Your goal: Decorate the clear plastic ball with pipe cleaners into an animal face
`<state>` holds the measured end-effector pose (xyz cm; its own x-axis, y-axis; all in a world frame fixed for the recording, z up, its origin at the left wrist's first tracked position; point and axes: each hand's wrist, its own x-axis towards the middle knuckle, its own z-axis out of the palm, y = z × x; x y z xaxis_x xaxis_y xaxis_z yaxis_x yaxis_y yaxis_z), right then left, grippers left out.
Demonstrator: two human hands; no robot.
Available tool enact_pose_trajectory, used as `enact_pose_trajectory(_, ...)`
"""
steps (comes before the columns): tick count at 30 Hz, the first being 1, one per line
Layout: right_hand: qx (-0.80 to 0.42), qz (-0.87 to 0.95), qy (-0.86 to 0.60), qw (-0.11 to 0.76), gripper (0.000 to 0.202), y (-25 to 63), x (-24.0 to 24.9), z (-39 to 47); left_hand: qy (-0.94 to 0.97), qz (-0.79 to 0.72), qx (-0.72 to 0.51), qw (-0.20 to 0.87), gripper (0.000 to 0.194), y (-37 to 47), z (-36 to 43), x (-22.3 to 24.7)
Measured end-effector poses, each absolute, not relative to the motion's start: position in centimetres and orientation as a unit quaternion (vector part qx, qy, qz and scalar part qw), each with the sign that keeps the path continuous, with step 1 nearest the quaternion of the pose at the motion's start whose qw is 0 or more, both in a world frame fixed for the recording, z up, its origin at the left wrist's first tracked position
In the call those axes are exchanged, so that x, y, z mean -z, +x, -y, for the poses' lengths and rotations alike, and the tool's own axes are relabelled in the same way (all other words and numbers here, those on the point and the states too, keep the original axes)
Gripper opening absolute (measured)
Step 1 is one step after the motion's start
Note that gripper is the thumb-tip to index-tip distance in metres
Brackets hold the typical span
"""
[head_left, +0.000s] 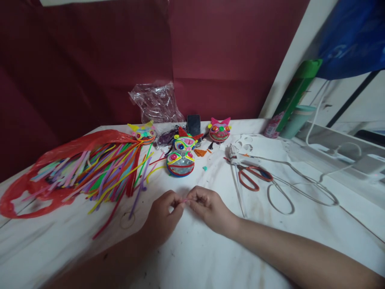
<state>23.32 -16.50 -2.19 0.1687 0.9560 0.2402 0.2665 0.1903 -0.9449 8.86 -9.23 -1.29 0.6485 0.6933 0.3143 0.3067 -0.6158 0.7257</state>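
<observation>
My left hand (165, 216) and my right hand (210, 208) meet low in the middle of the view, over the white marbled table (192, 257). Both pinch a small pink strip (185, 200) between thumb and fingers; most of it is hidden by the fingertips. Just beyond them stands a colourful craft head (181, 163) with a silvery mouth edged in red. Another head (184, 142) with a red horn touches it from behind. Left of my left hand lies a pile of coloured fuzzy strips (114, 172), partly on a red plastic bag (60, 148).
Red-handled scissors (249, 182), a white glue gun (236, 154) and its looping cable (315, 190) lie right. A pink-horned head (219, 130), yellow-eared head (144, 133), phone (194, 125) and clear plastic wrap (156, 102) are at the back. A green cup (296, 122) stands back right.
</observation>
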Motion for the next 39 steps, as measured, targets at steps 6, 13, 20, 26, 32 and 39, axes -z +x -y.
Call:
enact_pose_trajectory(6,-0.205,0.683,-0.549,0.436,0.014,24.6,1.2,16.5,0.883,-0.271,-0.243,0.296,0.019,8.9,8.4,1.5)
enact_pose_trajectory(13,-0.134,0.787,-0.516,0.311,0.018,24.9,0.9,16.7,0.919,-0.214,-0.196,0.266,0.017,8.7,8.7,2.2)
enact_pose_trajectory(20,-0.176,0.753,-0.540,0.332,0.017,24.5,1.0,16.9,0.925,-0.200,-0.221,0.236,0.015,8.8,9.1,1.9)
enact_pose_trajectory(26,-0.363,0.567,-0.541,0.503,0.020,23.8,1.5,16.3,0.850,-0.266,-0.320,0.323,0.013,8.8,9.2,1.1)
enact_pose_trajectory(32,-0.302,0.579,-0.553,0.518,0.018,23.2,1.6,16.7,0.855,-0.272,-0.306,0.317,0.013,8.8,9.3,1.2)
enact_pose_trajectory(39,-0.192,0.714,-0.543,0.399,0.018,24.2,0.8,16.8,0.899,-0.239,-0.223,0.291,0.018,8.8,8.9,1.9)
